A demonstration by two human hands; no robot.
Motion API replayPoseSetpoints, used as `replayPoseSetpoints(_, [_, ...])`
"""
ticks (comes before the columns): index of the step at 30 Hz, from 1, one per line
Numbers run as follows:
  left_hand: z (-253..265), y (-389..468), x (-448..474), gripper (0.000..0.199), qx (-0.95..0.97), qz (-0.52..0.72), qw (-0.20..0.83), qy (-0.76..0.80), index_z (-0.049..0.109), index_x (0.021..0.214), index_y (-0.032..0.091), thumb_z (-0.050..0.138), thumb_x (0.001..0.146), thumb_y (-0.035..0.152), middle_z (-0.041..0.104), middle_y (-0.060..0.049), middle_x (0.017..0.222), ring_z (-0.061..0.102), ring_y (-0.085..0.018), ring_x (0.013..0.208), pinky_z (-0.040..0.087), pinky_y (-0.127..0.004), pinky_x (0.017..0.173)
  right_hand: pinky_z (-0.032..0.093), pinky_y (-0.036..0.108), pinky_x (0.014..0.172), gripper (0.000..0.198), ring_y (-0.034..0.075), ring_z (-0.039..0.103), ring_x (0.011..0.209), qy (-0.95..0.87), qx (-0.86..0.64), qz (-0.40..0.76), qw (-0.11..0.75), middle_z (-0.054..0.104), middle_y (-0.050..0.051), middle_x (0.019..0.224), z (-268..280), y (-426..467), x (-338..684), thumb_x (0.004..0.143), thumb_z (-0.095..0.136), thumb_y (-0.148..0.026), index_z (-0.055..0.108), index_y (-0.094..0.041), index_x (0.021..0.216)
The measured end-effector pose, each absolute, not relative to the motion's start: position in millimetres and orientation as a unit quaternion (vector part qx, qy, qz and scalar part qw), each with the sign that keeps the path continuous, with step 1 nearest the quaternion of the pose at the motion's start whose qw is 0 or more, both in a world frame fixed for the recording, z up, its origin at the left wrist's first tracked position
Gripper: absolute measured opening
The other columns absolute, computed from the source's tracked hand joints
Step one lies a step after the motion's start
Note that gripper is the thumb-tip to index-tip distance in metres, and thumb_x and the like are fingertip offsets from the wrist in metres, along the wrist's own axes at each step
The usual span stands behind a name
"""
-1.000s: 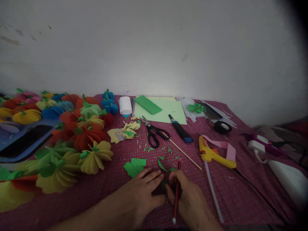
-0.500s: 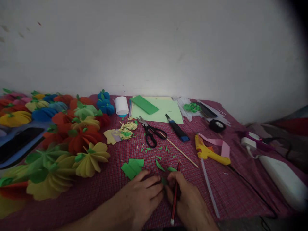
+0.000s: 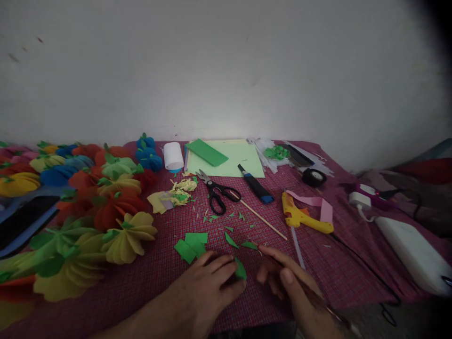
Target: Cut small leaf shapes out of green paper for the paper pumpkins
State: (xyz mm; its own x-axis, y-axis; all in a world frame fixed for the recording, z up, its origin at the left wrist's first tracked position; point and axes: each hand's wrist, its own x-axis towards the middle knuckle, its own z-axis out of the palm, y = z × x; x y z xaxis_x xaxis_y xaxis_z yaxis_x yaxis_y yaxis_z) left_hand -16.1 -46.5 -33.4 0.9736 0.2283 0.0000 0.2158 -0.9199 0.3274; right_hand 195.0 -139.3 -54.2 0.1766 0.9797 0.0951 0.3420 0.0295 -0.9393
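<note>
My left hand (image 3: 212, 287) rests near the front of the cloth, its fingers curled on a small green paper piece (image 3: 240, 270) that sticks out past the fingertips. In my right hand (image 3: 296, 287) is a dark red pencil (image 3: 318, 299), slanting back toward the lower right. The fingertips of that hand come close to a green paper leaf (image 3: 250, 245). Another narrow green leaf (image 3: 231, 240) lies just left of it. Several green paper rectangles (image 3: 192, 245) overlap beyond my left fingers.
Black scissors (image 3: 217, 193), a utility knife (image 3: 256, 186), a wooden stick (image 3: 261, 215) and a yellow glue gun (image 3: 305, 219) lie across the cloth. Paper pumpkins (image 3: 120, 202) crowd the left side. Green sheets (image 3: 240, 157) lie near the wall; a white power bank (image 3: 409, 249) is at right.
My right hand has moved away from my left to the right, and the pencil has swung from nearly upright to slanted. More of the green piece at my left fingertips shows now.
</note>
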Motion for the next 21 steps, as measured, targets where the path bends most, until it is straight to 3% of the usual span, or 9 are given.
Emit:
replayPoseSetpoints(3, [-34,-46,-17,0.058,0.98,0.014,0.162,0.118,0.04,0.134,0.026,0.056,0.078,0.03,0.047,-0.01,0.134,0.039,-0.031,0.125,0.026,-0.051,0.103,0.047,0.024,0.051,0.039,0.013,0.056,0.056,-0.499,-0.598,0.417,0.468,0.068,0.006,0.082,-52,-141,200,0.094,0.033,-0.043,0.061,-0.021,0.111])
replayPoseSetpoints(9, [-28,-45,-16,0.065,0.981,-0.03,0.154,0.113,0.039,0.134,0.028,0.06,0.073,0.023,0.041,-0.012,0.139,0.036,-0.032,0.128,0.026,-0.053,0.103,0.046,0.022,0.053,0.015,0.014,0.056,0.06,-0.507,-0.612,0.411,0.446,0.062,0.0,0.07,-45,-136,201,0.083,0.056,-0.034,0.063,-0.021,0.088])
replayPoseSetpoints(17, [-34,-44,-20,0.068,0.978,-0.008,0.178,0.105,0.039,0.134,0.028,0.06,0.07,0.021,0.033,-0.011,0.145,0.034,-0.033,0.129,0.024,-0.052,0.104,0.042,0.021,0.049,0.016,0.012,0.053,0.052,-0.552,-0.623,0.376,0.408,0.058,-0.002,0.063,-49,-121,195,0.086,0.049,-0.027,0.062,-0.019,0.083])
replayPoseSetpoints(21, [-36,-45,-21,0.067,0.978,-0.011,0.177,0.11,0.038,0.134,0.029,0.059,0.07,0.019,0.032,-0.011,0.146,0.032,-0.033,0.13,0.022,-0.052,0.104,0.046,0.023,0.056,0.012,0.015,0.059,0.063,-0.554,-0.623,0.359,0.419,0.063,0.001,0.072,-47,-119,194,0.083,0.052,-0.025,0.063,-0.02,0.085])
